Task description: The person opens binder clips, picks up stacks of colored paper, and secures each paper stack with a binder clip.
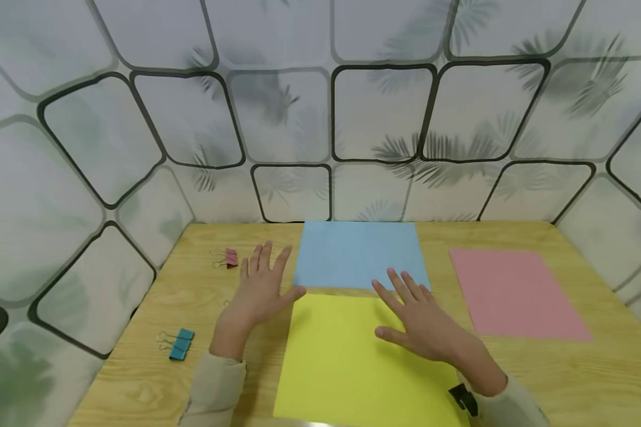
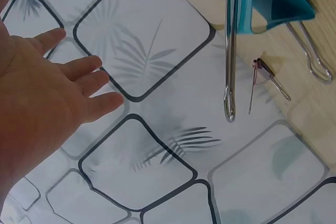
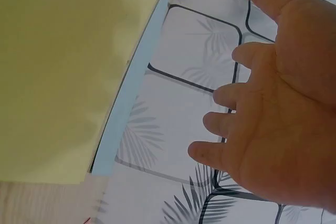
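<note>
My left hand is spread, palm down, over the wood table between the binder clips and the papers, holding nothing. My right hand, fingers also spread and empty, hovers above the right part of a yellow sheet. Behind the yellow sheet lies a blue sheet; a pink sheet lies to the right. In the left wrist view the palm of my left hand faces the camera, away from a blue clip. The right wrist view shows my right hand beside the yellow sheet.
On the left of the table lie a blue binder clip and, farther back, pink clips. A bit of metal wire shows beside my left wrist. Patterned covering stands behind and at the sides of the table.
</note>
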`<state>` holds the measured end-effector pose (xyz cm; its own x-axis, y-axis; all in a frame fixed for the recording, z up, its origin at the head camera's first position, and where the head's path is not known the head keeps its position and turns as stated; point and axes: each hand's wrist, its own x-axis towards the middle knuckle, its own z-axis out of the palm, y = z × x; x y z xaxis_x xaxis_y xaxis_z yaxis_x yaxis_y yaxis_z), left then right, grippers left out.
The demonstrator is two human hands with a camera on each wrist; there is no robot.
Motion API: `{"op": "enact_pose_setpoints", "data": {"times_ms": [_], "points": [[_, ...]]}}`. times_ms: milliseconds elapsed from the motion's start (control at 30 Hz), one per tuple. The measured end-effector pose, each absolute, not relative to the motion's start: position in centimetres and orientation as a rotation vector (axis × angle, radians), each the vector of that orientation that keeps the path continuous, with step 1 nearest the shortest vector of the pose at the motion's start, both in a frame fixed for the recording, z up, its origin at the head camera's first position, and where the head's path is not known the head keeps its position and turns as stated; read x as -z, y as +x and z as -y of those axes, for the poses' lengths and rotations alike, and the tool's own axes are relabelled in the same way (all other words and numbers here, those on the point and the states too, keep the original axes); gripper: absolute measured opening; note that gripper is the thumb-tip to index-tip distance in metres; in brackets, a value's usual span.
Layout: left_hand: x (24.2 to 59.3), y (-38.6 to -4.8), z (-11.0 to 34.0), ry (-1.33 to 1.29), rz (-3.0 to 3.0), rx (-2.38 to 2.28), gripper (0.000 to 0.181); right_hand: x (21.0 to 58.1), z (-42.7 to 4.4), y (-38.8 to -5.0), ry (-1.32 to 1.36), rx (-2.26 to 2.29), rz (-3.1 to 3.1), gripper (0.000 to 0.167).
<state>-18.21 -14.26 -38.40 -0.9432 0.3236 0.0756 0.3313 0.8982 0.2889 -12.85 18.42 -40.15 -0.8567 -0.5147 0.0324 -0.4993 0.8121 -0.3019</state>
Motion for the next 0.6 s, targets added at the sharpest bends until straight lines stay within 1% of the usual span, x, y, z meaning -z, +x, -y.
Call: {"op": "enact_pose_setpoints", "data": {"times_ms": [300, 433, 600], "points": [[38.6, -17.8, 14.5, -0.561, 3.065, 0.482, 0.078, 41.2, -21.4, -8.8, -0.963, 0.507, -2.763, 0.093], [39.1, -18.2, 14.8, -0.556, 3.102, 0.480, 0.077, 41.6, -22.1, -7.7, -0.970, 0.497, -2.672, 0.093], [39.2, -18.3, 15.5, -0.496, 3.089, 0.484, 0.076, 41.6, -22.0, -7.5, -0.929, 0.461, -2.601, 0.088]]}}
